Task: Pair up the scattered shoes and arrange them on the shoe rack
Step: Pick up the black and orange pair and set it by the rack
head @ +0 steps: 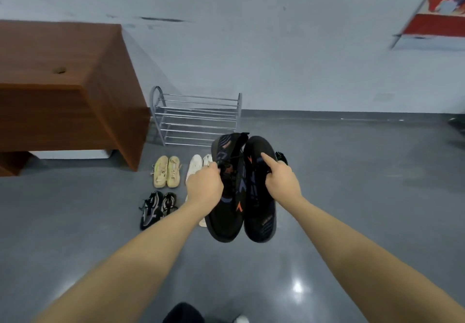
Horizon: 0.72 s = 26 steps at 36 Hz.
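Black shoes with orange marks hang side by side in the air, one in each hand. Left hand (205,187) grips the left shoe (226,192) at its laces; right hand (280,179) holds the right shoe (259,197), forefinger stretched along it. Beyond them the metal rack (196,116) stands against the wall. Beige pair (166,171), white pair (197,166) and dark pair (157,208) lie on the grey floor (352,184).
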{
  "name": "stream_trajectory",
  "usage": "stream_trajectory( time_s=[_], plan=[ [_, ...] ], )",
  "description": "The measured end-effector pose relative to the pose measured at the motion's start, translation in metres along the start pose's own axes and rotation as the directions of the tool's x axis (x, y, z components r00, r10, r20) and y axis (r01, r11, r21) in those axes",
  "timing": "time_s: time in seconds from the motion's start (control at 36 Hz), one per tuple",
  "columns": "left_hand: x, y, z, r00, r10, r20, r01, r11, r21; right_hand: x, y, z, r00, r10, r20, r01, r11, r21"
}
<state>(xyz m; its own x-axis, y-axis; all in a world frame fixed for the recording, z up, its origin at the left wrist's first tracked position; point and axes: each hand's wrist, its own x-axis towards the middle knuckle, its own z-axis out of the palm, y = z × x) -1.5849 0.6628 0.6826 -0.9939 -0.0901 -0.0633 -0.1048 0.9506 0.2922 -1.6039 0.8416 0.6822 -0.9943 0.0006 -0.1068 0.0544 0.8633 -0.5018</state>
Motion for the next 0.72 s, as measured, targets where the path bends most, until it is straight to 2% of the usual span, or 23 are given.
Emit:
stream_trajectory(
  time_s=[0.42,0.72],
  plan=[
    [0.134,0.088,0.072,0.996,-0.081,0.043,0.082,0.996,-0.026,0.152,0.1,-0.013,0.994,0.007,0.111,-0.007,1.0,-0.005],
    [0.224,0.138,0.139,0.977,-0.129,0.168,0.138,0.989,-0.047,0.255,0.175,-0.002,0.971,0.013,0.24,-0.014,1.0,0.001]
  ],
)
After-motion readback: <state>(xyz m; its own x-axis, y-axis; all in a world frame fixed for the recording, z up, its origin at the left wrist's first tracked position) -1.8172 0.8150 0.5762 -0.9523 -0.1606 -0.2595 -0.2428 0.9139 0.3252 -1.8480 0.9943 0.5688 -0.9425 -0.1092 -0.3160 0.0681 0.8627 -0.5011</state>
